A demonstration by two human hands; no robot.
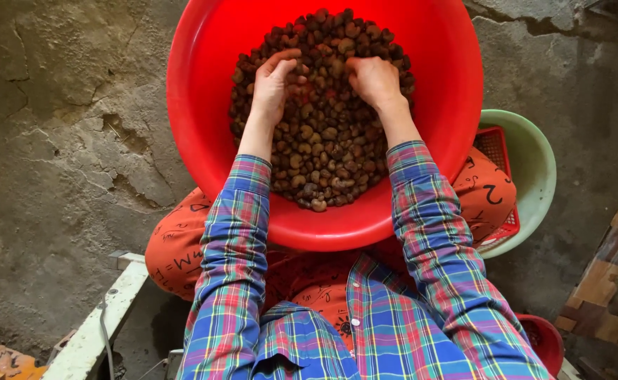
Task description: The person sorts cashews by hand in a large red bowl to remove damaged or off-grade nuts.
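Note:
A big red plastic basin (pixel 436 84) rests on my lap, holding a heap of brown kidney-shaped nuts (pixel 326 141). My left hand (pixel 272 83) lies flat on the heap's left side, fingers loosely apart and pointing away from me. My right hand (pixel 374 79) is on the heap's right side, fingers curled down into the nuts, so whether it grips any is hidden. Both arms wear plaid blue-and-red sleeves.
A pale green basin (pixel 534 169) with a red mesh basket (pixel 497 151) inside stands to my right. Cracked concrete floor (pixel 62 141) surrounds me. A white bar (pixel 98 327) lies lower left, a patterned board (pixel 615 274) lower right, a small red bowl (pixel 545 341) by my hip.

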